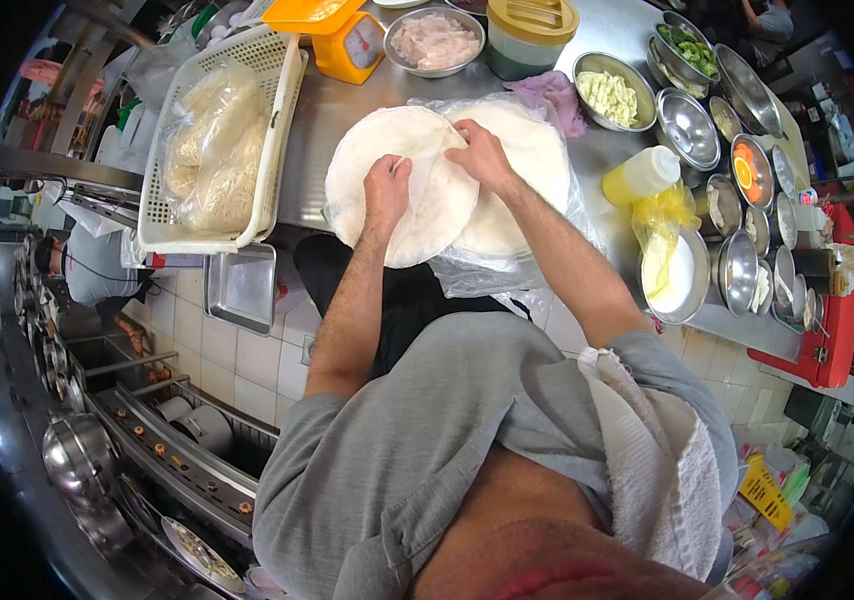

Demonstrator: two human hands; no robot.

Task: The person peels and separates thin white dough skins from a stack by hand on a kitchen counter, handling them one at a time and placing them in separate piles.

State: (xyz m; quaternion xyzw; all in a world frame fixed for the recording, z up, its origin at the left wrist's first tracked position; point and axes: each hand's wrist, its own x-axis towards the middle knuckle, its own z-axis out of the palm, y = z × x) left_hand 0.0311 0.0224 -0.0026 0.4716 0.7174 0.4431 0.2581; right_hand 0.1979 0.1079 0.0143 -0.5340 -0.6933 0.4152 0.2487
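A thin round sheet of pale dough (427,217) lies tilted in front of me, its near edge reaching past the table's edge. My left hand (387,187) is on its upper face, fingers curled in; whether it pinches the sheet is unclear. My right hand (478,154) pinches the same sheet at its upper right edge. Under and to the right of it are more round pale sheets (528,165), resting on a clear plastic bag (472,277). A purple cloth (551,101) touches the bag's far right side.
Left stands a white plastic basket (283,142) with bagged noodles (213,165). Beyond are an orange dial scale (352,49), a bowl of pale raw meat (434,41) and a lidded tub (530,37). A squeeze bottle (641,176) and several metal bowls (687,127) stand right. Another person (97,259) is at far left.
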